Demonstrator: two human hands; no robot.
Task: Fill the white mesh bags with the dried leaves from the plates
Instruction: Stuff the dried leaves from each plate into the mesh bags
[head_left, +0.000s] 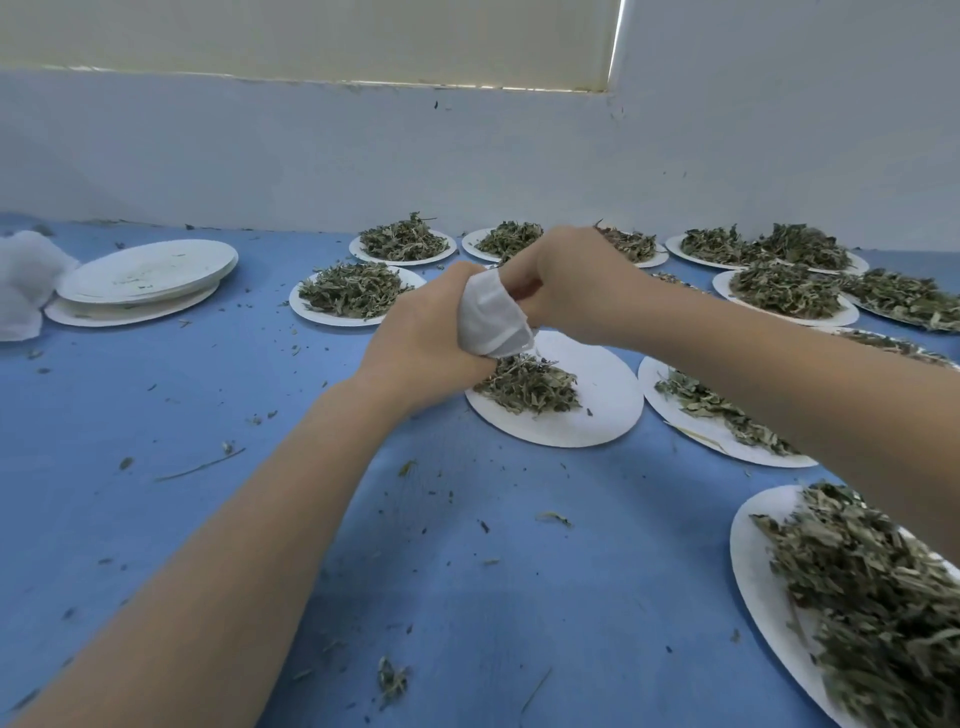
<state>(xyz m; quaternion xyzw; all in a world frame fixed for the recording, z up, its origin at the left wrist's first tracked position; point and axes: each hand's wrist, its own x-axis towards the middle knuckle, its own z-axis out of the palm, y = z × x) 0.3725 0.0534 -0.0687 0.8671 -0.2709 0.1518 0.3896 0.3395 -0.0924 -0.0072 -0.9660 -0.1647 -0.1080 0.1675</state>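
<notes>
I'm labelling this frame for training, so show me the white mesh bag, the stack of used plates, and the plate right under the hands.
white mesh bag (491, 319), head view, middle of the fabric.
stack of used plates (148, 270), head view, top plate's face.
plate under the hands (597, 395), head view, bare right part.

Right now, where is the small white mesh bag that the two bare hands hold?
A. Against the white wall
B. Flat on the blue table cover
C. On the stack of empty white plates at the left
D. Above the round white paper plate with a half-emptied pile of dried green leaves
D: the white mesh bag, gripped by the left hand and right hand, hangs over the paper plate holding leaves.
</notes>
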